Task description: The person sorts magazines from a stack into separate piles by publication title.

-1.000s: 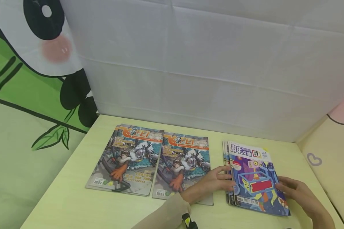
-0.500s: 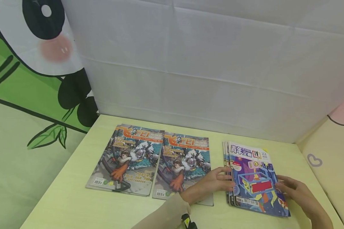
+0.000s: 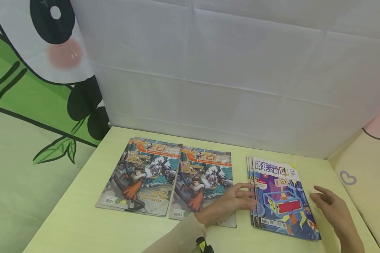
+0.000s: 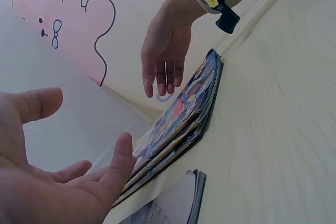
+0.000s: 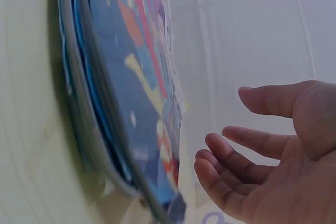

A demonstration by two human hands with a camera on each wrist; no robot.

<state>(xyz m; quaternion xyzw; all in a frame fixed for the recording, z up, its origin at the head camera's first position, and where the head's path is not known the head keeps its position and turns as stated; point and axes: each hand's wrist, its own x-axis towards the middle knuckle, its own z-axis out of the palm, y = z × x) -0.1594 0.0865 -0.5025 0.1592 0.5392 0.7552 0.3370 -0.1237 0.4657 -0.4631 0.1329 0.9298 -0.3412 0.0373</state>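
A stack of several purple-and-blue magazines (image 3: 280, 195), slightly fanned at its left edge, lies at the right of the table. My left hand (image 3: 237, 202) reaches over a grey-covered magazine (image 3: 206, 175), fingertips right at the stack's left edge. In the left wrist view this hand (image 4: 68, 182) has its thumb raised and fingers extended. Off the stack's right side, my right hand (image 3: 334, 207) holds nothing. The right wrist view has its loosely bent fingers (image 5: 220, 182) apart from the magazines' layered edges (image 5: 100, 108).
Left of the middle lies another grey-covered magazine (image 3: 139, 175), with at least one more beneath it. A white cloth wall (image 3: 209, 77) rises behind the pale table (image 3: 92, 228). Printed cloth (image 3: 41, 147) hangs at the left, and a cream panel (image 3: 367, 179) borders the right side.
My right hand has let go of the stack's right edge and moved a little to the right. My left hand has eased slightly left. The magazines stay in place.
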